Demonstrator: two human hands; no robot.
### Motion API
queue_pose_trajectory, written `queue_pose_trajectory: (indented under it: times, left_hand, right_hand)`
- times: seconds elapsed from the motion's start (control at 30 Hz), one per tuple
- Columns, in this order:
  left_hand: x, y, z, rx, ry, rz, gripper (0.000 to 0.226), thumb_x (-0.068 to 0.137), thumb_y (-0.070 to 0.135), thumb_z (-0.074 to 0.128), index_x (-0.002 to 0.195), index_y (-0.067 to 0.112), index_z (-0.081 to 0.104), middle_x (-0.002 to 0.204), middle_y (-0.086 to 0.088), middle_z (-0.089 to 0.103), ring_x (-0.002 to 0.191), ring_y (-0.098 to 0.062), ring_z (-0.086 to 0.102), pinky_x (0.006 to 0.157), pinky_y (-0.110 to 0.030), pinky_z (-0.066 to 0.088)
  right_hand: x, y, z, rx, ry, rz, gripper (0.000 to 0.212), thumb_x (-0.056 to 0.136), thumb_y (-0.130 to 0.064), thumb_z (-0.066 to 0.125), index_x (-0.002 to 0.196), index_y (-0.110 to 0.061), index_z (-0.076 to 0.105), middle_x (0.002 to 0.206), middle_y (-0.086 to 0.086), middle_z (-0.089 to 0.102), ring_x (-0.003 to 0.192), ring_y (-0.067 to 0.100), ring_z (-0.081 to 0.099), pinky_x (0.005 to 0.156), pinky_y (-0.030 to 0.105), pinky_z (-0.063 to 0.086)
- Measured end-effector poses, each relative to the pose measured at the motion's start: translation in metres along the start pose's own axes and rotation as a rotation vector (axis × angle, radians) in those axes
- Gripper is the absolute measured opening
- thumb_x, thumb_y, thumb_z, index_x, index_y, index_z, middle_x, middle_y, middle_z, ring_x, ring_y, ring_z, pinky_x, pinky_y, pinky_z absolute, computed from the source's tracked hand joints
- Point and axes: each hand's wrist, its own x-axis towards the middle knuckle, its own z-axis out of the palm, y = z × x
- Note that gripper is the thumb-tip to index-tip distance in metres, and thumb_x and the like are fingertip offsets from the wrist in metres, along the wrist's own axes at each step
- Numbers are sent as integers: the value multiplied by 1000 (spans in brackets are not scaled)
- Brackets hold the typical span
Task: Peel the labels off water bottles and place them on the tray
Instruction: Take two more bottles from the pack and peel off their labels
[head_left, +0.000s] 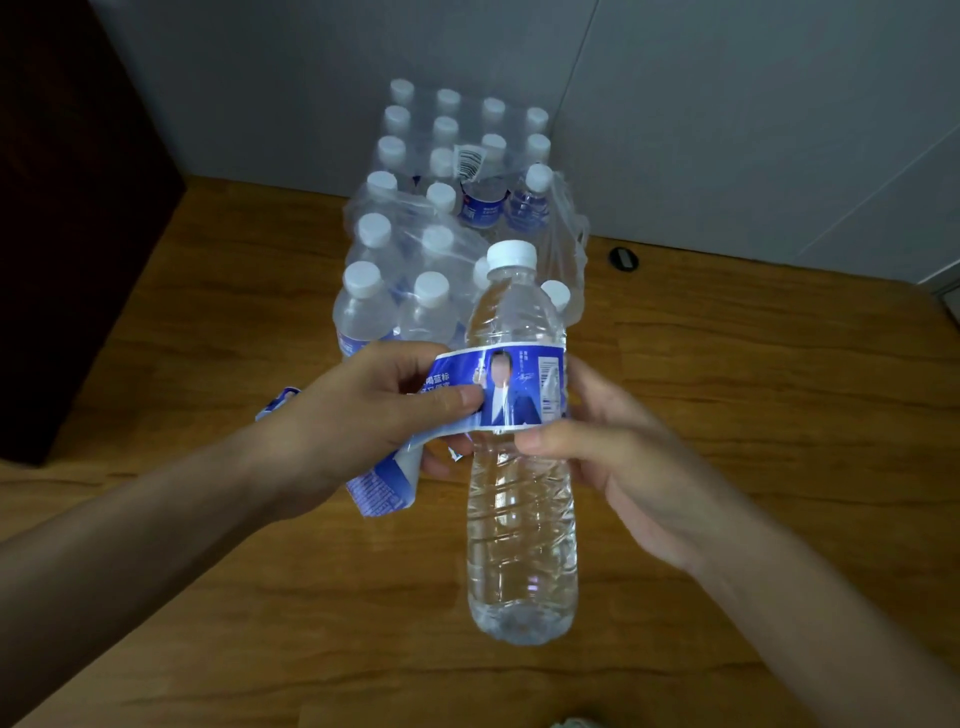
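A clear water bottle (522, 530) with a white cap is held upright over the wooden floor. My right hand (618, 452) grips its middle from the right, thumb across the front just below the label. The blue label (514, 387) is partly peeled: its right part still wraps the bottle, its left end is pulled away. My left hand (363, 410) pinches that loose end between thumb and fingers. Other loose blue labels (382, 483) show below and behind my left hand. No tray is in view.
A torn plastic-wrapped pack of white-capped water bottles (441, 218) stands on the wooden floor (753, 374) behind the held bottle. A small black object (623, 258) lies near the grey wall. A dark cabinet (62, 218) fills the left side.
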Motion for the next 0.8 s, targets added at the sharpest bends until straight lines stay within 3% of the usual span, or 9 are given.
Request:
queue_pose_trajectory:
  times: [0.13, 0.37, 0.47, 0.57, 0.7, 0.8]
  left_hand:
    - [-2, -2, 0, 12, 6, -12, 18, 89, 20, 56, 101, 14, 68, 89, -3, 74, 67, -7, 68, 53, -16, 50]
    - [-2, -2, -6, 102, 65, 37, 15, 90, 14, 57, 98, 12, 70, 80, 5, 74, 65, -3, 68, 47, -11, 47]
    - [-5, 0, -6, 205, 43, 141, 15, 90, 12, 60, 88, 0, 68, 64, -3, 69, 47, -3, 59, 43, -11, 42]
    - [-5, -3, -1, 256, -1, 221, 26, 90, 22, 57, 81, -1, 62, 60, -17, 56, 43, -31, 50, 40, -30, 42]
    - [-7, -7, 3, 231, -49, 258, 22, 84, 24, 54, 74, 5, 59, 53, -18, 46, 40, -21, 42, 39, -32, 42]
    - [-8, -9, 4, 273, -29, 335, 22, 82, 20, 53, 76, -1, 59, 59, -19, 51, 44, -22, 45, 40, -32, 41]
  right_hand:
    - [2, 5, -3, -9, -43, -13, 68, 66, -7, 74, 127, -31, 53, 114, -1, 70, 105, 16, 66, 87, 25, 52]
    - [7, 11, -6, -174, 228, -96, 99, 59, -2, 85, 141, -34, 39, 107, -1, 72, 94, 14, 70, 75, 32, 58]
    - [8, 15, -6, -367, 344, -140, 100, 61, -10, 87, 140, -42, 36, 109, -11, 70, 92, 4, 69, 75, 32, 59]
    - [11, 20, -5, -510, 416, -147, 101, 60, -20, 88, 142, -44, 33, 107, -23, 66, 89, -10, 63, 73, 29, 58]
    - [13, 25, -3, -606, 465, -162, 98, 61, -33, 87, 141, -47, 32, 96, -29, 65, 86, -11, 61, 72, 29, 58]
    - [14, 24, 0, -667, 487, -196, 95, 63, -48, 81, 142, -47, 29, 104, -24, 66, 90, -4, 63, 73, 28, 57]
